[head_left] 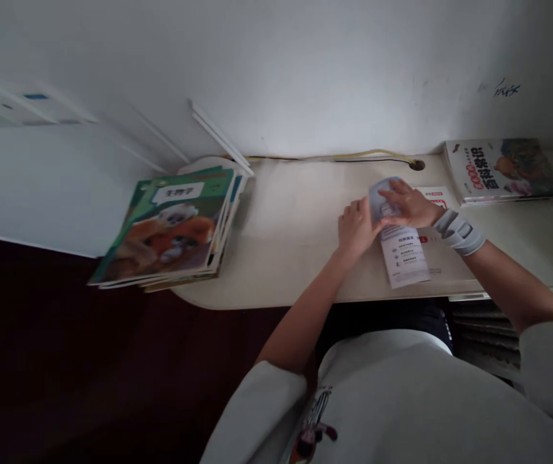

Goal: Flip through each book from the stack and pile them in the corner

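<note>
Head camera view, looking forward and down at a cream desk [296, 258], the landmark for everything below:

1. A folded paper leaflet [401, 248] lies near the desk's front edge, right of centre. Its blue-tinted upper end is under the hands, and its white printed lower end hangs just past the edge.
2. The left hand [358, 225] grips the leaflet's left side, fingers pressed together and curled against it; the exact pinch is hidden.
3. The right hand [409, 203] lies across the top, its fingers close together and pressing down. A grey wrist brace [457, 232] wraps that wrist.
4. Under the leaflet lies a white sheet with red print [431, 196].
5. At the desk's far right corner lies a thick illustrated book [503, 171].
6. Off the desk's left end, a tilted stack of books [160, 225] overhangs the edge, topped by a green cover showing an orange monkey.
7. Along the desk's back edge, a yellow and black cable [368, 156] runs into a round grommet hole [416, 165].
8. Below the desk's front edge, the person's grey sweatshirt [378, 399] fills the lower frame, between the camera and the dark floor [64, 361].
</note>
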A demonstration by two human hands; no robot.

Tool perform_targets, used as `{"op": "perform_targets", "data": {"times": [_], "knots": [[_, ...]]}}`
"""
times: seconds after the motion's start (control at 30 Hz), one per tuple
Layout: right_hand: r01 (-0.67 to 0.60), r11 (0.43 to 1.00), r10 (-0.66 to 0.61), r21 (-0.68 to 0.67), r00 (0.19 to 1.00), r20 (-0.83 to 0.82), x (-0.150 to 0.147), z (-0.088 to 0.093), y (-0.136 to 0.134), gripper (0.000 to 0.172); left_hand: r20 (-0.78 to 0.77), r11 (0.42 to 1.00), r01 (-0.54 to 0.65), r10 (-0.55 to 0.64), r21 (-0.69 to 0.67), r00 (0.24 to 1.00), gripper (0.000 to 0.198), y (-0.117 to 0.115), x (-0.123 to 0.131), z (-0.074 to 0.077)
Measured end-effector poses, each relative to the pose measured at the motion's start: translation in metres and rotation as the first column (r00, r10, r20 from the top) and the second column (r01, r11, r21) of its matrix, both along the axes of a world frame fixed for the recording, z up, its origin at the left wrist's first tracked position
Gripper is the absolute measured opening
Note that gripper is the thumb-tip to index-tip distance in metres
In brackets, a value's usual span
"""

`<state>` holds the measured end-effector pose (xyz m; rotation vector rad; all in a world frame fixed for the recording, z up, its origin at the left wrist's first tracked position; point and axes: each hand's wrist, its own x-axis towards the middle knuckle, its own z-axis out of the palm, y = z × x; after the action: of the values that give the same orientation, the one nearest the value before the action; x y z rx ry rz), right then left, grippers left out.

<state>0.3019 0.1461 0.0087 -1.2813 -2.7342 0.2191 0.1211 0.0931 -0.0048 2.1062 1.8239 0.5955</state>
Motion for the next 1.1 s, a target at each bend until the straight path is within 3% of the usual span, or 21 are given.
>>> {"op": "perform_targets", "data": {"times": [0.07,0.13,0.23,0.43,0.8,0.87,0.97,1.1], "knots": [[0.023,0.996,-0.021,-0.088,1.000,0.023,-0.017,-0.007,0.000,0.080,-0.166,0.998,-0.068,0.067,0.002,0.984,0.068,-0.004,-0.021,-0.002],[0.061,0.986,-0.052,-0.152,0.997,0.060,-0.033,-0.008,-0.005,0.079,-0.236,0.988,-0.135,0.114,-0.078,0.965,0.078,-0.009,-0.038,-0.009],[0.114,0.984,-0.098,-0.140,0.988,0.116,-0.048,-0.009,-0.011,0.075,-0.238,0.967,-0.173,0.126,-0.188,0.963,0.086,-0.017,-0.053,-0.022],[0.154,0.987,-0.145,-0.048,0.977,0.158,-0.065,-0.016,-0.014,0.065,-0.186,0.979,-0.145,0.117,-0.144,0.975,0.090,-0.026,-0.058,-0.044],[0.181,0.983,-0.183,0.029,0.975,0.128,-0.087,-0.012,-0.021,0.056,-0.212,0.979,-0.124,0.088,-0.162,0.973,0.089,-0.029,-0.059,-0.039],[0.120,0.992,-0.124,0.034,0.986,0.114,-0.081,-0.007,-0.032,0.058,-0.213,0.977,-0.123,0.085,-0.174,0.973,0.087,-0.029,-0.059,-0.039],[-0.088,0.996,0.087,0.004,0.988,0.129,-0.064,0.002,-0.057,0.064,-0.211,0.976,-0.125,0.086,-0.179,0.974,0.084,-0.029,-0.059,-0.038],[-0.327,0.945,0.323,0.002,0.934,0.155,-0.043,0.007,-0.092,0.071,-0.215,0.978,-0.132,0.096,-0.160,0.972,0.079,-0.029,-0.060,-0.038]]}}
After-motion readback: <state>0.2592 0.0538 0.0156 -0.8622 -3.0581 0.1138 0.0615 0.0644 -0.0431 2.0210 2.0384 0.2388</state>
